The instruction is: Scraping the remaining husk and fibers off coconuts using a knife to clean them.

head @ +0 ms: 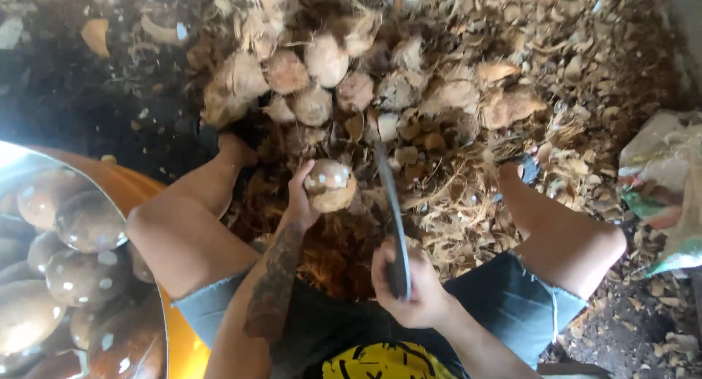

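While the person sits with knees spread over a floor thick with husk scraps [468,211], a heap of unpeeled coconuts [314,86] lies just past the feet, fibrous and pale, filling the ground ahead of both hands. Loose shell chips spread to the right as far as a crumpled sack [662,182] at the edge of the view. At the left, beside the left thigh, an orange tub [150,196] holds peeled brown coconuts, smooth and dotted with pale spots, piled to the rim; what lies deeper in it is hidden. The left hand [300,203] is raised between the knees, fingers curled under and around a partly peeled coconut [329,185], gripping it from the left side and below, so the nut sits above the palm and to its right. The right hand [409,284] is clenched around the handle of a long knife [391,218], whose blade runs up and away from the body, passing just right of the held coconut, close to it; whether blade and nut touch cannot be told.
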